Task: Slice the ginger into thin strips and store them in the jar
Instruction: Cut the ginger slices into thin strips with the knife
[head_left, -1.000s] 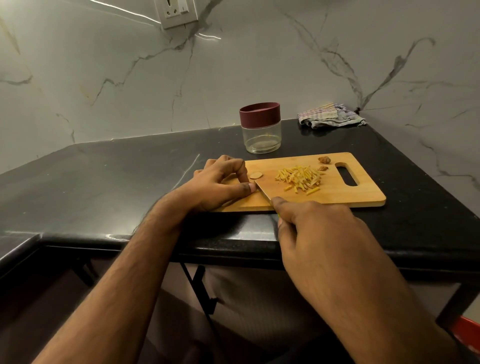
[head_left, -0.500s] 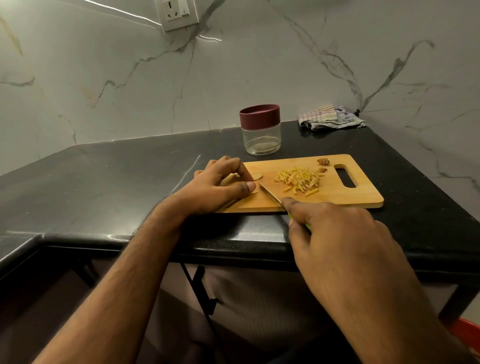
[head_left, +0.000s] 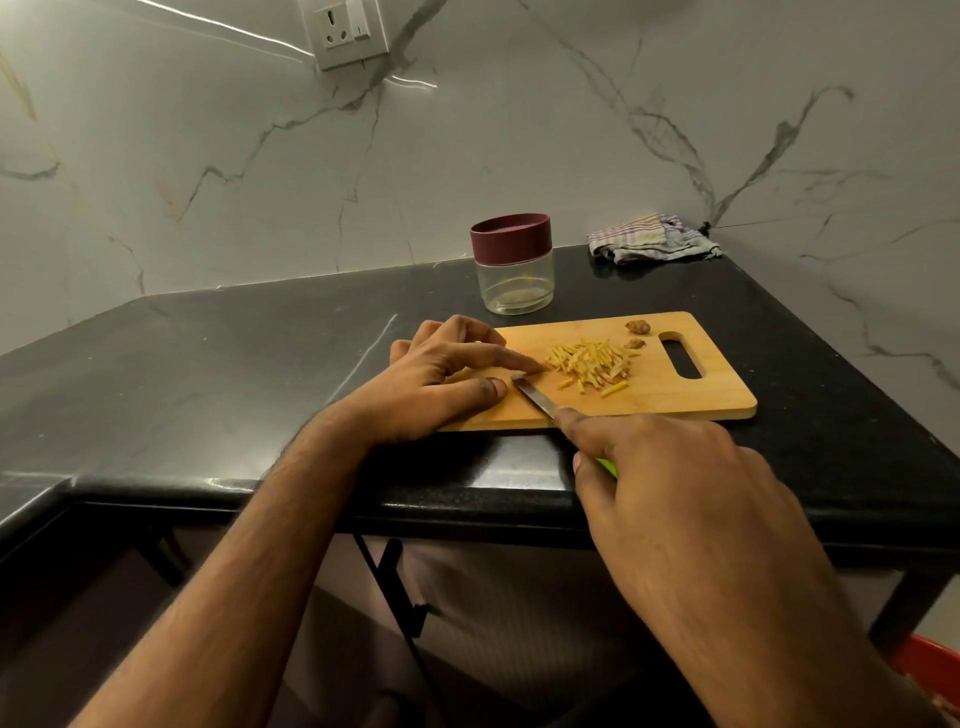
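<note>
A wooden cutting board lies on the black counter. A pile of thin ginger strips sits at its middle, and two small brown ginger ends lie near the handle hole. My left hand rests on the board's left part, with its index finger stretched out to the edge of the pile and its thumb beside the blade tip. My right hand grips the green-handled knife, whose blade lies low on the board. A clear jar with its maroon lid on stands behind the board.
A folded striped cloth lies in the back right corner of the counter. Marble walls close in the back and right. A wall socket is up above. The counter's front edge runs under my wrists.
My left index finger has stretched right to the strip pile and now covers the loose slice. The knife has slid back toward me, so its tip now lies by my left thumb.
</note>
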